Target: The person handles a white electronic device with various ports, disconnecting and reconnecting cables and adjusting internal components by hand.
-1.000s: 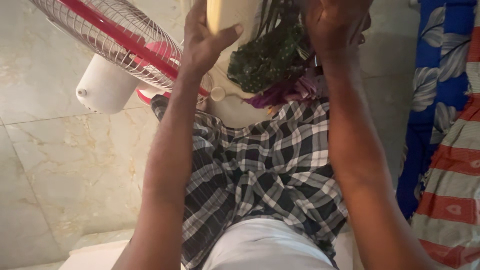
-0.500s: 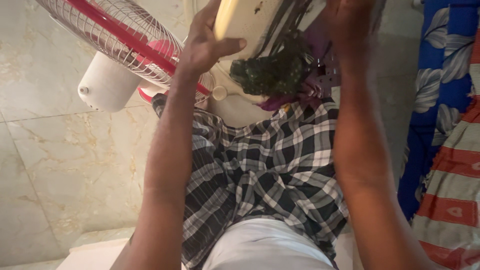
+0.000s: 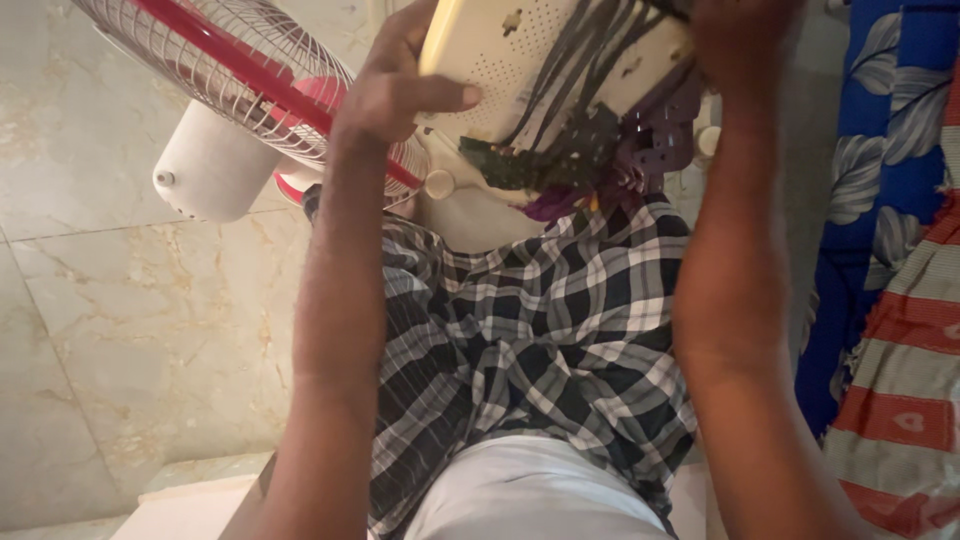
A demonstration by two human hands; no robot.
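A cream plastic tray (image 3: 500, 60) with small holes is held up in front of me, tilted. My left hand (image 3: 395, 95) grips its left edge, thumb across the face. At the tray's right side, my right hand (image 3: 745, 40) closes on it, partly cut off by the frame's top. Dark strands (image 3: 570, 90) lie across the tray and hang from its lower edge over a purple piece (image 3: 665, 135). Below are my checked wrap (image 3: 530, 340) and white shirt (image 3: 530, 495).
A standing fan with a white wire guard, red blades (image 3: 250, 75) and a white motor housing (image 3: 210, 165) stands at the left on a marble-tiled floor (image 3: 120, 320). Blue flowered fabric (image 3: 890, 150) and red-and-grey striped cloth (image 3: 905, 400) lie along the right edge.
The tray has come lower and tipped toward me, showing its holed face. The dark green mass that hung beneath it is now mostly strands. Both hands kept their hold.
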